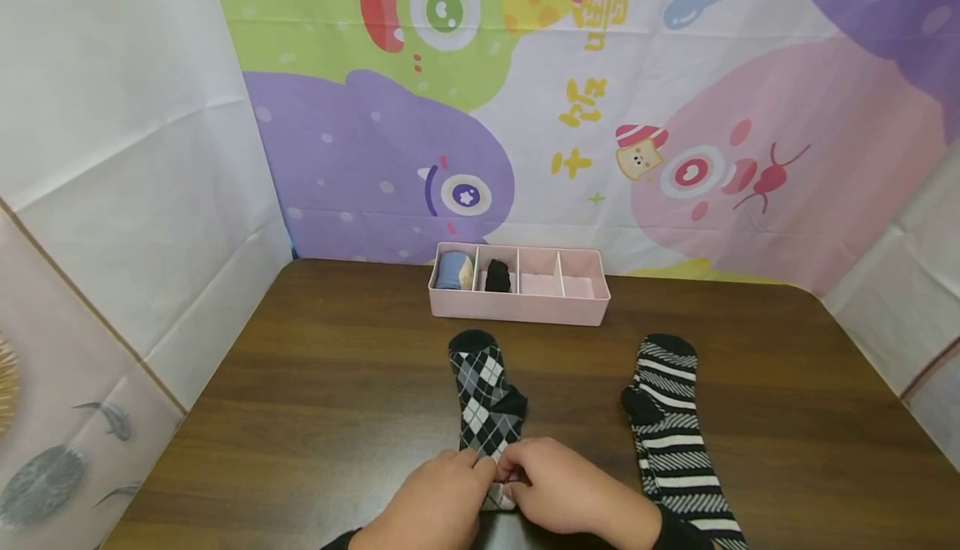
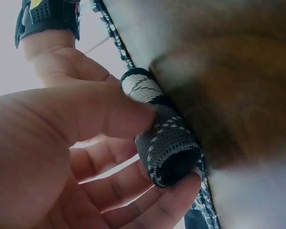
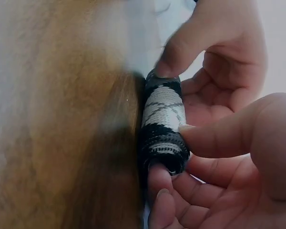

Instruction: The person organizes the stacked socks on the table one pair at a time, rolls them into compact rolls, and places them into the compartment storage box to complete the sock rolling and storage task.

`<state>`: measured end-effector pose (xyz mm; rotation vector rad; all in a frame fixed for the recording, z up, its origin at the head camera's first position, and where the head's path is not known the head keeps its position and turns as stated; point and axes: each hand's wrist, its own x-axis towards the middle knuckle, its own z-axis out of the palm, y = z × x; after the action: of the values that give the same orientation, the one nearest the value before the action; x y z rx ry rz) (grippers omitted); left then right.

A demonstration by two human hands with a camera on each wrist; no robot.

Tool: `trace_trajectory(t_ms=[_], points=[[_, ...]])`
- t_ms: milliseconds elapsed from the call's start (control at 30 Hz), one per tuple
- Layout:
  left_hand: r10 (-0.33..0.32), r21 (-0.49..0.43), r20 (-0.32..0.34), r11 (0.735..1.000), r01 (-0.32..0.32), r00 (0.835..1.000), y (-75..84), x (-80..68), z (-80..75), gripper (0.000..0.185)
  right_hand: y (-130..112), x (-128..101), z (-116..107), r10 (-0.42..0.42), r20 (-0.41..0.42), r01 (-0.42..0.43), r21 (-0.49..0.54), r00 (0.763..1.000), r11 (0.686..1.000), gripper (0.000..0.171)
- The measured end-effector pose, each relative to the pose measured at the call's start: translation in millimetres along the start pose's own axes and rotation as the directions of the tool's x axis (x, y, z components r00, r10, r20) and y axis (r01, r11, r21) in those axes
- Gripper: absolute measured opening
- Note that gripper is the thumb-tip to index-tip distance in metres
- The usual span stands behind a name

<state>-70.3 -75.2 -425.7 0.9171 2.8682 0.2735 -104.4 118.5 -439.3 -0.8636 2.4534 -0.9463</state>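
Observation:
An argyle sock [image 1: 480, 400] in black, grey and white lies flat on the table, its black toe pointing away from me. Its near end is turned into a tight roll [image 2: 169, 131]. My left hand [image 1: 438, 492] grips one end of this roll, thumb on top and fingers curled round it. At the other end my right hand [image 1: 562, 483] pinches the roll [image 3: 164, 112] between thumb and fingers, with a fingertip at its open end. To the right lies a black and white striped sock [image 1: 678, 437], apart from both hands.
A pink box [image 1: 517, 308] with several compartments stands at the table's back edge. Its leftmost compartment holds a blue and cream rolled bundle [image 1: 453, 271], the one beside it a black bundle [image 1: 497, 276]. A cartoon-printed cloth [image 1: 547, 117] hangs behind the brown table [image 1: 337, 367].

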Motion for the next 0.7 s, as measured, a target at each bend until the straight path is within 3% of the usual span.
trace_trajectory(t_ms=[133,300,467,633,700], points=[[0.021,0.0,-0.003,1.0,-0.021,1.0,-1.3,-1.0,-1.5,0.022,-1.0,0.6,0.4,0.012,0.0,-0.012,0.029,1.0,1.0,0.015],[0.051,-0.011,-0.018,0.999,-0.052,0.999,-2.9,-3.4,-2.5,0.022,-7.8,-1.1,0.3,-0.037,-0.017,0.035,-0.107,0.999,0.994,0.019],[0.035,-0.045,-0.003,0.998,-0.035,0.999,-4.1,-3.2,-2.3,0.023,-15.7,-3.3,2.4,-0.135,-0.05,0.111,-0.332,0.99,0.937,0.02],[0.012,-0.055,-0.009,0.998,-0.012,1.0,-5.5,-2.5,-1.7,0.023,-22.2,-3.6,3.5,-0.113,-0.033,0.087,-0.441,0.993,0.893,0.007],[0.014,-0.037,-0.02,0.999,-0.015,1.0,-6.3,-2.2,-1.7,0.022,-23.6,-3.6,3.5,-0.1,-0.013,0.082,-0.47,0.995,0.879,0.011]])
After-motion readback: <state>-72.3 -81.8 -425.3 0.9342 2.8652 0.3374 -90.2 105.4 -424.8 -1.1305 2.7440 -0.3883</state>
